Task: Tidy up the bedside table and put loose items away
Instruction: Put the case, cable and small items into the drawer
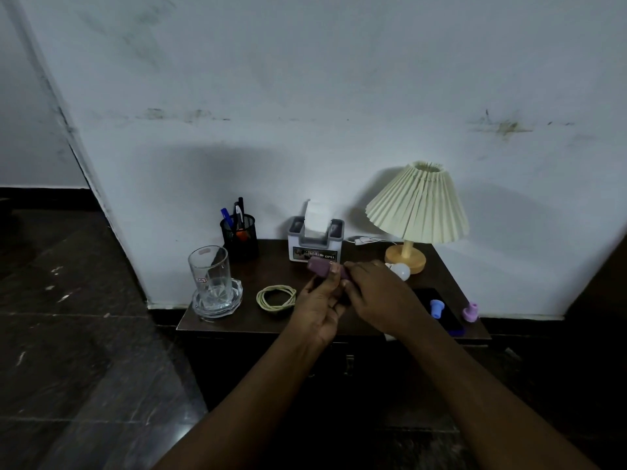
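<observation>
Head view: left hand (320, 305) and right hand (378, 295) are gripping a purple cylinder (318, 268) between them, above the bedside table (271, 262).

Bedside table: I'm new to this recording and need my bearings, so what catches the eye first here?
Both hands meet over the middle of the bedside table, the left hand and right hand gripping a purple tube between them. At the back right stands a lamp with a pleated cream shade. Near the left edge a tall glass sits in a clear dish.
</observation>
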A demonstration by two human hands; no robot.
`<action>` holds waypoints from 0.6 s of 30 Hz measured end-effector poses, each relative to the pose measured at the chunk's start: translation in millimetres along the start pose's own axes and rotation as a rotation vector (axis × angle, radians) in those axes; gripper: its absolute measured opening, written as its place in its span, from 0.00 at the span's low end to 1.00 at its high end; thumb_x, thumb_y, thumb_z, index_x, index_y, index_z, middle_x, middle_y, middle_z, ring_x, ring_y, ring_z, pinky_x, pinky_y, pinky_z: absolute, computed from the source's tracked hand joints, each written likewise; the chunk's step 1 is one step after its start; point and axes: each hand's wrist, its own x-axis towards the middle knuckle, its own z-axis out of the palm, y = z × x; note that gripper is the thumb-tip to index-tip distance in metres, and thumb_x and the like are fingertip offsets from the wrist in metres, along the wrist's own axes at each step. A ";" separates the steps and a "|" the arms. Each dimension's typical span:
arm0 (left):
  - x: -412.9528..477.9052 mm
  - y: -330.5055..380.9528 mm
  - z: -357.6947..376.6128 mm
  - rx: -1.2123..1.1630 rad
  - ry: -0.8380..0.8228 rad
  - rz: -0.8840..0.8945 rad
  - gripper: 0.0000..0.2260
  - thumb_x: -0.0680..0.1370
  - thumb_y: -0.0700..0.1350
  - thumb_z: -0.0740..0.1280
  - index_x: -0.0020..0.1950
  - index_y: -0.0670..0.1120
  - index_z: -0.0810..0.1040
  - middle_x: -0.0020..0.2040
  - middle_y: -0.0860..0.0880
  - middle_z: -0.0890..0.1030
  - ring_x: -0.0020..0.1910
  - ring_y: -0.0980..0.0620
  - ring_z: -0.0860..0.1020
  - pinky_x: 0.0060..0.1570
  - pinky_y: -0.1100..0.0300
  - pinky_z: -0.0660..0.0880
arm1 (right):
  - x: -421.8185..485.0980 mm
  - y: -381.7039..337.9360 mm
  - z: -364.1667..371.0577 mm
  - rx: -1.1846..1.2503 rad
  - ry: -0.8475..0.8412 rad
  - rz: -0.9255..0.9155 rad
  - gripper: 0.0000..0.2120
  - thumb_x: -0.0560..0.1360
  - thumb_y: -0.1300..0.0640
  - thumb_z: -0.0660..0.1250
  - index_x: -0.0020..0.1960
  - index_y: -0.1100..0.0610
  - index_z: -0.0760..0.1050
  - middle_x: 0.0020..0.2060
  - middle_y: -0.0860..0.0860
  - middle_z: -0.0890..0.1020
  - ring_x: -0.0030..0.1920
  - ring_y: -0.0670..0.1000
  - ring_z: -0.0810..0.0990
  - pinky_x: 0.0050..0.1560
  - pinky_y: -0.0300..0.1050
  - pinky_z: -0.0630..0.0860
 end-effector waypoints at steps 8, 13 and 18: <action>3.8 8.1 -6.1 0.043 0.049 0.037 0.29 0.68 0.41 0.77 0.69 0.38 0.78 0.50 0.42 0.86 0.42 0.50 0.86 0.40 0.55 0.83 | 2.1 -6.5 22.8 -0.061 -0.030 -0.035 0.18 0.78 0.56 0.60 0.65 0.60 0.75 0.55 0.57 0.81 0.51 0.57 0.80 0.51 0.55 0.79; 4.3 3.8 -14.0 0.226 0.165 0.077 0.20 0.72 0.47 0.79 0.61 0.41 0.84 0.51 0.39 0.87 0.47 0.42 0.86 0.46 0.48 0.84 | 9.6 -21.2 12.2 -0.085 -0.153 -0.060 0.18 0.83 0.50 0.57 0.65 0.60 0.73 0.52 0.58 0.82 0.47 0.60 0.82 0.46 0.54 0.76; 2.5 -7.1 -14.7 0.197 0.236 0.071 0.26 0.70 0.57 0.78 0.58 0.39 0.84 0.51 0.38 0.86 0.48 0.41 0.85 0.53 0.44 0.82 | 18.0 -27.2 12.1 -0.310 -0.315 -0.114 0.15 0.84 0.55 0.56 0.64 0.62 0.73 0.49 0.58 0.81 0.44 0.60 0.83 0.40 0.53 0.78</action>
